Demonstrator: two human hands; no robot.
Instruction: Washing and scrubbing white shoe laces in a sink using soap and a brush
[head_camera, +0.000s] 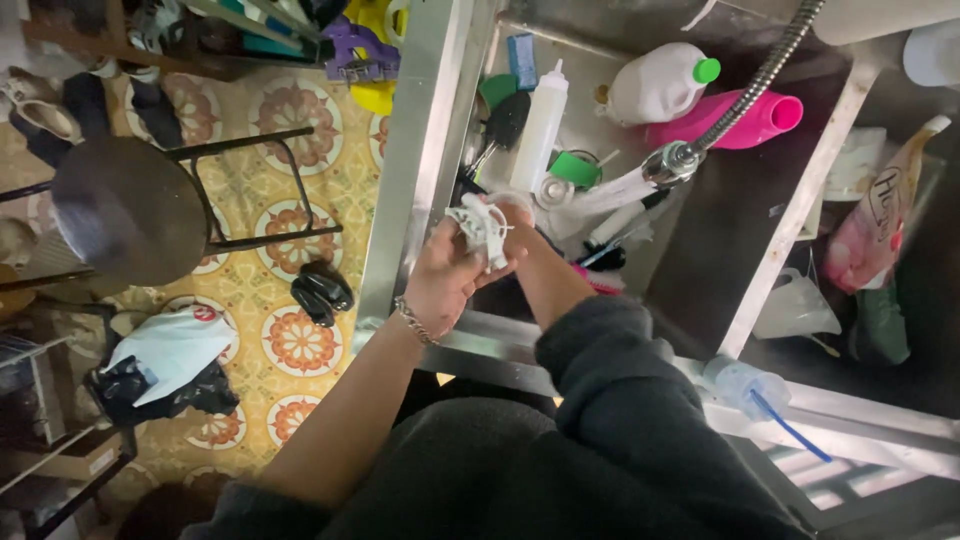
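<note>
White crumpled rag (480, 228) sits gripped btwn both hands: left hand (443, 275) fingers wrapped round it, right hand (512, 232) fingers too. Held over steel sink (420, 150); looks mid-wash, hose nozzle (672, 163) w/ no water visible.

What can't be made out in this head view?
- Right hand: mostly hidden behind the white crumpled thing and left hand.
- White crumpled thing: kind unclear, blurred.
- Sink bottom: too dark.
- Hose: top cut off by frame edge.
</note>
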